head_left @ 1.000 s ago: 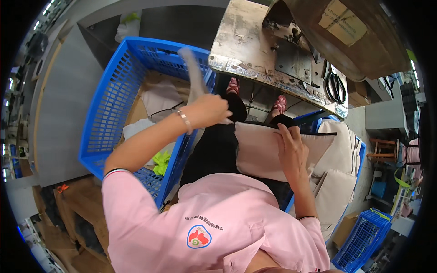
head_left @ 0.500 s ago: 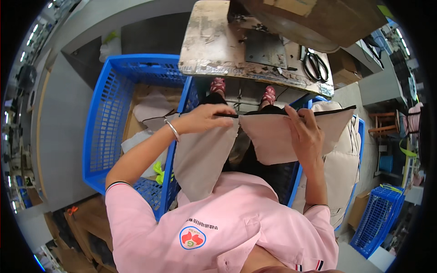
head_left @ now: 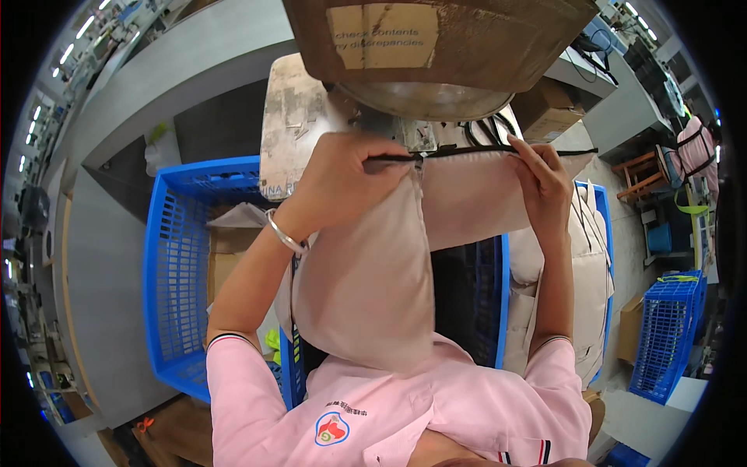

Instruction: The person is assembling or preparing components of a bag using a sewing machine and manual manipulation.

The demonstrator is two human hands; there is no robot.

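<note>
My left hand (head_left: 342, 183), a silver bangle on its wrist, pinches a black edging strip (head_left: 471, 151) at the top of a beige fabric piece (head_left: 366, 288). That piece hangs down toward my lap. Farther right along the strip, my right hand (head_left: 542, 183) grips the top edge of a second beige fabric piece (head_left: 467, 202). The strip runs across both pieces, which meet near my left fingertips. Both hands are closed, held up at the near edge of a worn worktable (head_left: 292, 117). Black-handled scissors (head_left: 502, 124) lie on it, partly hidden.
A brown, box-like body (head_left: 498, 47) with a pale label overhangs the worktable. At left stands a blue plastic basket (head_left: 167, 296) with some fabric inside; at right, another blue basket (head_left: 503, 311) holds stacked beige pieces (head_left: 576, 288). A cardboard box (head_left: 548, 109) sits beyond.
Both hands have moved forward and up to the worktable with the fabric. The pieces now meet and overlap near my left hand, where a gap showed before. My view has also shifted.
</note>
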